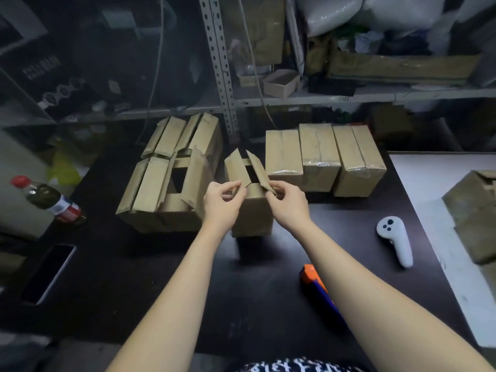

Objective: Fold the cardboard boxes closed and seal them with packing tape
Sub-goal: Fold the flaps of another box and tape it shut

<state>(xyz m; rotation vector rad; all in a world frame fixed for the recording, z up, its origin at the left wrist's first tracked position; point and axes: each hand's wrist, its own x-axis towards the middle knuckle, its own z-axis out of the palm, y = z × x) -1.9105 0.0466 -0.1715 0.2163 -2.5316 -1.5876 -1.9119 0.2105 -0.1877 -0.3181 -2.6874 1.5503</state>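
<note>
A small open cardboard box [252,210] stands upright at the middle of the dark table [150,264], its two long flaps raised. My left hand [222,202] pinches the near end of the left flap. My right hand [288,204] pinches the near end of the right flap. An orange and blue tape dispenser [314,280] lies on the table under my right forearm, partly hidden. Three closed, taped boxes [322,159] stand in a row behind and to the right. A cluster of unsealed boxes [171,178] with loose flaps sits to the left.
A white controller [394,240] lies at the right of the table. A cola bottle [51,201] lies at the far left. More cardboard boxes [472,210] rest on a white surface at the right edge. Metal shelving [222,71] with clutter rises behind the table.
</note>
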